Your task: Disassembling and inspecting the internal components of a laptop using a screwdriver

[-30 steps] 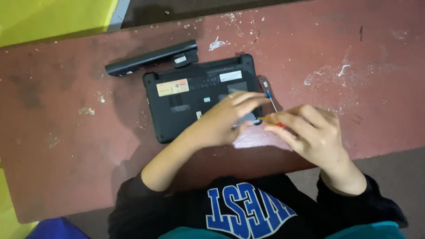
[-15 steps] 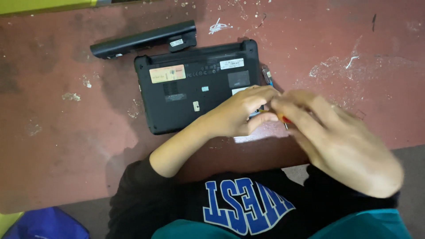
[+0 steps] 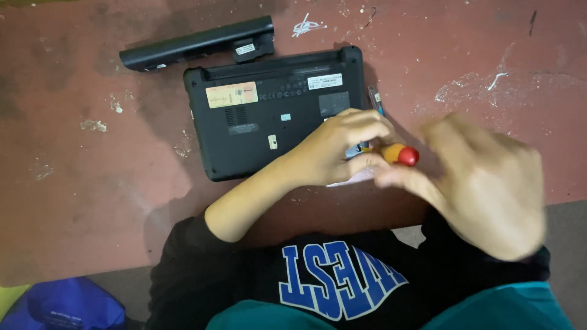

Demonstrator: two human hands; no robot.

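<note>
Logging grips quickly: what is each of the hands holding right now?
Left hand: closed around the screwdriver, resting on the upturned black laptop.
Right hand: blurred; fingertips at the screwdriver's handle, grip cannot be told.

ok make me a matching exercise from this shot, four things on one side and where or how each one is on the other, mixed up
Things:
1. laptop
2. battery pack
3. screwdriver
4. blue bag

Places or states:
A. lying apart on the table, above the laptop's far edge
B. at the bottom left corner of the view, off the table
C. bottom side up on the red table, stickers showing
D. orange and red handle pinched between the left hand and the right hand

Pairs: 1-C, 2-A, 3-D, 4-B
</note>
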